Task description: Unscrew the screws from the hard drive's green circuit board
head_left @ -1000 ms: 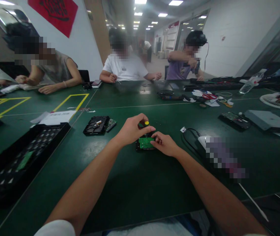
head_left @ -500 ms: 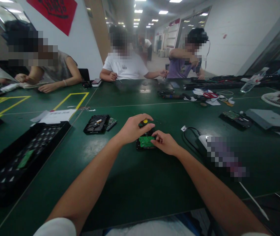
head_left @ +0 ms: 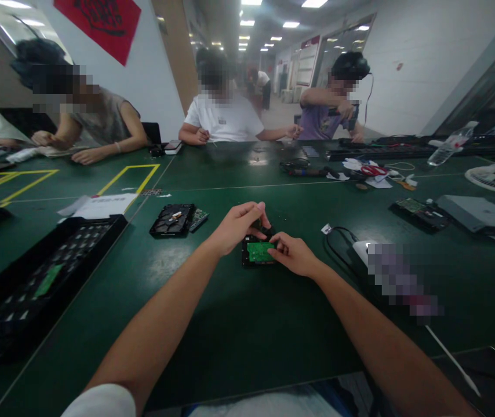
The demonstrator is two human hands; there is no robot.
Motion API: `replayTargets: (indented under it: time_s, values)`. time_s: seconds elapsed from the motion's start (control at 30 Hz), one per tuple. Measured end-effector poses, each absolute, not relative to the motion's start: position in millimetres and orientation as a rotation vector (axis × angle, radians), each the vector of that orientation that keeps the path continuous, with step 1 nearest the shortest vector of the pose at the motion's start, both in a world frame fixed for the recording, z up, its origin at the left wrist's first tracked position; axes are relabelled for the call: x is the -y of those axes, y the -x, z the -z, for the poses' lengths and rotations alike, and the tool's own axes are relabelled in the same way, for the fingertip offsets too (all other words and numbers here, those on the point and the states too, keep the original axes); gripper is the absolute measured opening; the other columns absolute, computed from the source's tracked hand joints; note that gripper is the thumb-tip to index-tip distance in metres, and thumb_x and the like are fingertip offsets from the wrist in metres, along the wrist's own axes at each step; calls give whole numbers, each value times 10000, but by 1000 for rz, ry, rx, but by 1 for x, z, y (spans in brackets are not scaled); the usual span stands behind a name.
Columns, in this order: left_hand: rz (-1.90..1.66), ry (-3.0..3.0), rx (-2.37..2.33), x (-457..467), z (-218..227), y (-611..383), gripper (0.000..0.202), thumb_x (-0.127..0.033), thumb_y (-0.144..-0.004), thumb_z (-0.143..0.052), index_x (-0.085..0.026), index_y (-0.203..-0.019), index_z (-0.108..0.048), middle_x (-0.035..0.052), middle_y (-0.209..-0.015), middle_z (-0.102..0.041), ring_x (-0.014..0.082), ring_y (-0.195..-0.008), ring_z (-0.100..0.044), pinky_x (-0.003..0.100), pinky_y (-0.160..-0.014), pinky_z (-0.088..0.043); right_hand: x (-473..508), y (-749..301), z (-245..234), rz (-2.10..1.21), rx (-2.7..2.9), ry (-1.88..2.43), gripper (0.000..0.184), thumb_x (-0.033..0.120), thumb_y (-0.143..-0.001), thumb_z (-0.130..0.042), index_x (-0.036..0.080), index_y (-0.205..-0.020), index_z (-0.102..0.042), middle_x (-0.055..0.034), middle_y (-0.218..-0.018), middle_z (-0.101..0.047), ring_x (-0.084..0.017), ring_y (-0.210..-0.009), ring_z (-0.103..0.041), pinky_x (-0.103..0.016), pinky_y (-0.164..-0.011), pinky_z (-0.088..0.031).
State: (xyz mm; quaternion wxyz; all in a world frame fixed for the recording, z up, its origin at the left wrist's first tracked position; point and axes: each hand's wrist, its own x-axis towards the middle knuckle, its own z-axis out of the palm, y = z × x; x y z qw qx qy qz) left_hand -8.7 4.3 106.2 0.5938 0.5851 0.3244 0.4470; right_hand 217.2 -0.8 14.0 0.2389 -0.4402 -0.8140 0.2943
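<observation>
A black hard drive (head_left: 247,259) with a green circuit board (head_left: 258,251) lies flat on the table in front of me. Over its far part, my left hand (head_left: 244,225) is closed, thumb and fingers pinched together around what looks like a small screwdriver, mostly hidden by the fingers. My right hand (head_left: 291,252) rests at the drive's right side, fingers curled and thumb at the board's edge, holding the drive. To the left lies another black hard drive (head_left: 171,220), with a loose circuit board (head_left: 197,219) beside it.
A long black tray (head_left: 99,229) stands at the left, a green board inside. On the right are a blurred white device (head_left: 360,249) with a cable, another drive (head_left: 419,212) and a grey box (head_left: 477,214). A bottle (head_left: 451,145) lies farther back. Several people sit across the table (head_left: 247,324).
My left fingers have closed together over the yellow round top that showed between them before. My right hand stays at the drive. The view has shifted slightly.
</observation>
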Motion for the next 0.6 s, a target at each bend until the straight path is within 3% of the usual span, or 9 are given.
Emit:
replayTargets:
  time_s: [0.13, 0.3, 0.6]
  values:
    - [-1032, -1148, -644, -7, -107, 10, 337, -448, -974, -525, -155, -919, -681, 106, -919, -711, 230, -933, -696, 380, -791, -641, 1, -217, -15, -813, 2226, 1210, 260, 406, -986, -634, 232, -1175, -597, 35, -781, -623, -131, -663, -581, -267, -629, -409]
    - [-1050, -1142, -712, -7, -110, 13, 264, -391, -938, -560, -159, -937, -687, 114, -955, -726, 252, -997, -705, 427, -864, -636, 2, -216, -16, -831, 2211, 1243, 248, 407, -988, -633, 241, -1169, -598, 38, -771, -624, -133, -663, -584, -267, -627, -410]
    - [-1021, -1356, -826, -5, -115, 17, 342, -498, -924, -684, -181, -1053, -692, 84, -977, -710, 211, -955, -681, 311, -730, -624, 1, -217, -15, -815, 2236, 1225, 242, 396, -996, -622, 239, -1177, -589, 41, -770, -623, -130, -654, -587, -266, -619, -409]
